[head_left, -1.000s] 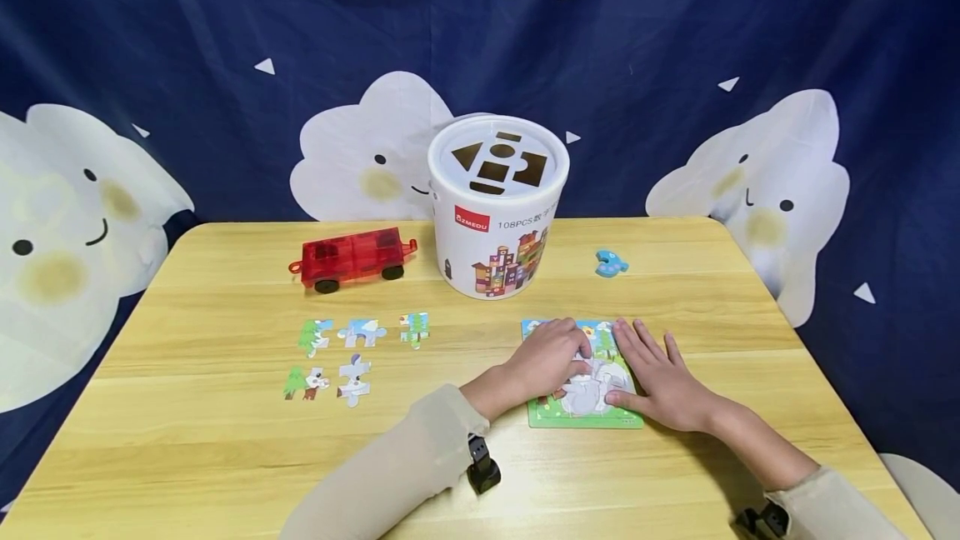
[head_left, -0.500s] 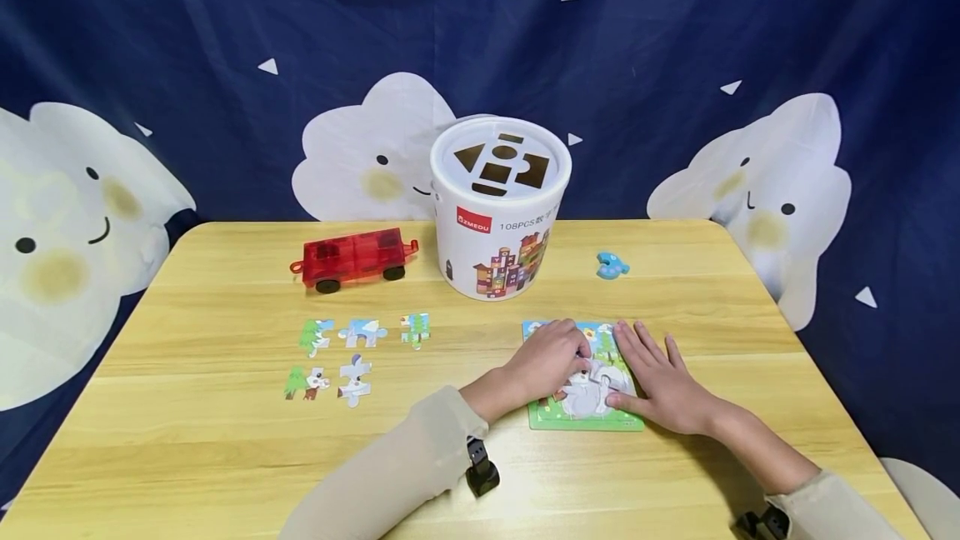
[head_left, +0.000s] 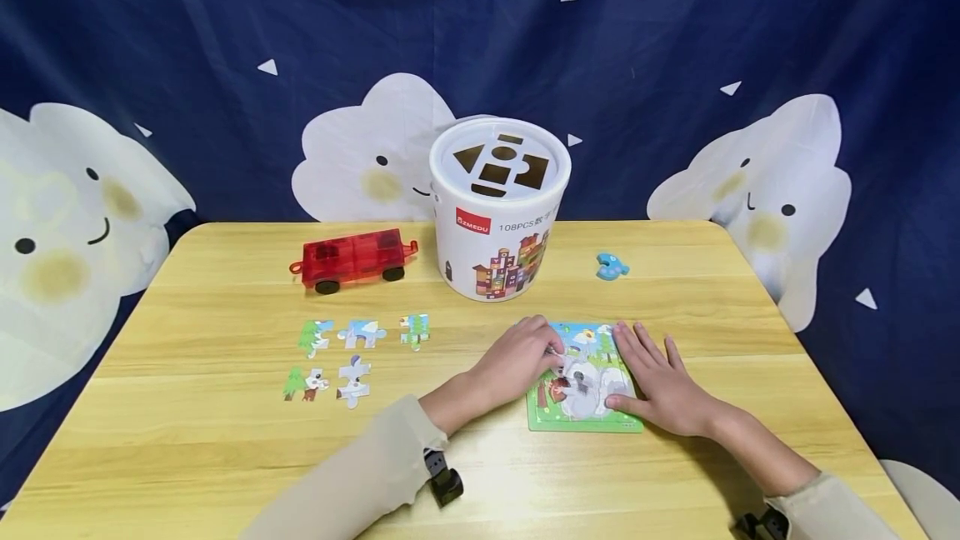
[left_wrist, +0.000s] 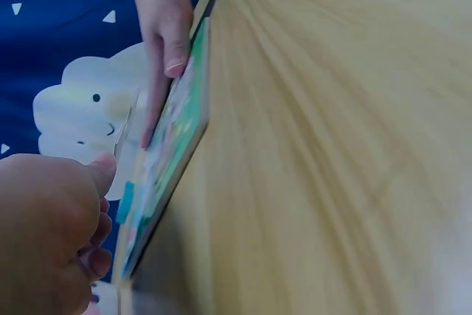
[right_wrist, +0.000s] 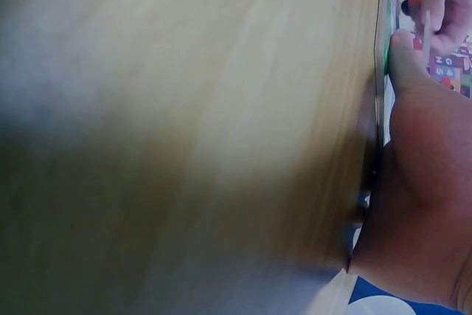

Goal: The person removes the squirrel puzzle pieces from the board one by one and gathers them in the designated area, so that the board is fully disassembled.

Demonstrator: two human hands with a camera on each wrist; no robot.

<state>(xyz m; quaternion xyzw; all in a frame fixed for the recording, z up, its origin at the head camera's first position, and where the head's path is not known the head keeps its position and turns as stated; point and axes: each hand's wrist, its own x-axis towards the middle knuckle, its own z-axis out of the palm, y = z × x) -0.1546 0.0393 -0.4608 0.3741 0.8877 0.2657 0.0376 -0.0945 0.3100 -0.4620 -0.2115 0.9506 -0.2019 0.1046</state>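
On the table point(head_left: 225, 473), straight-fingered, my right hand point(head_left: 671, 390) rests on the puzzle board point(head_left: 555, 423); near its corner, my left hand point(head_left: 517, 363) pinches one piece point(right_wrist: 426, 40). Probably I remove pieces; next needs steady carrying aside.

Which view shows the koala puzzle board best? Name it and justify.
The head view: the puzzle board lies face-up, its picture mostly visible. Left wrist shows it at a steep slant; right wrist, only a thin sliver.
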